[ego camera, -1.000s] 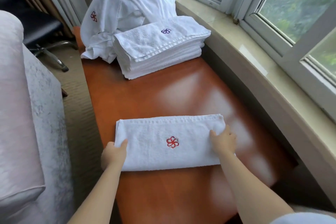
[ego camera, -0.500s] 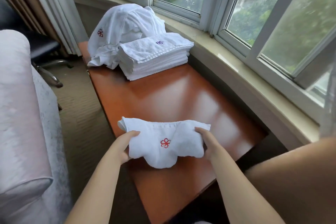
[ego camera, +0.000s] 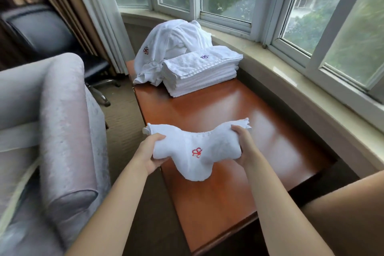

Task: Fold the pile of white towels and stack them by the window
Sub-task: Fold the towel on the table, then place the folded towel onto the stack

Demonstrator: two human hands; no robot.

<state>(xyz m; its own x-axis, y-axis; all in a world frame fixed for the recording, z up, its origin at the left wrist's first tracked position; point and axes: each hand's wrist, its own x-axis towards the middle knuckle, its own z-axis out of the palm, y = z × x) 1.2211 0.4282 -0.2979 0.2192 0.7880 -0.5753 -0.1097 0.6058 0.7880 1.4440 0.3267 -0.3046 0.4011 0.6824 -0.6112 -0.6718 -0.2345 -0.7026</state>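
Bay-window corner with curved stone sill point(ego camera: 295, 81) above polished red-brown wooden table point(ego camera: 218, 193), pale upholstered armchair point(ego camera: 62, 131) alongside. At far end by the window: loose heap of unfolded white towels point(ego camera: 166, 48) still pending, touching neat stack of folded white towels point(ego camera: 201, 72). Above near end: folded white towel with red emblem point(ego camera: 195, 151), sagging, gripped by left hand point(ego camera: 149, 156) and right hand point(ego camera: 245, 147); path to stack unobstructed.
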